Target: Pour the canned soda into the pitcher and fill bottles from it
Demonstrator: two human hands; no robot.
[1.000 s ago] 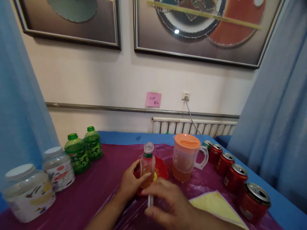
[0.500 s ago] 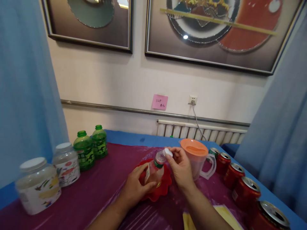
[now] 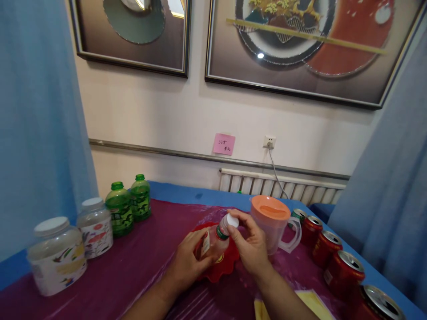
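My left hand grips a small clear bottle holding orange liquid, tilted to the right above a red scalloped plate. My right hand pinches the white cap at the bottle's mouth with thumb and fingers. A clear pitcher with an orange lid and a little orange liquid stands just right of my right hand.
Two green bottles and two white-lidded jars stand at the left on the purple table cover. A row of red cans lines the right edge. A yellow sheet lies near the front. Blue curtains hang on both sides.
My right hand rose from low in front to the bottle's mouth and now holds the white cap on it. The bottle went from upright to tilted right.
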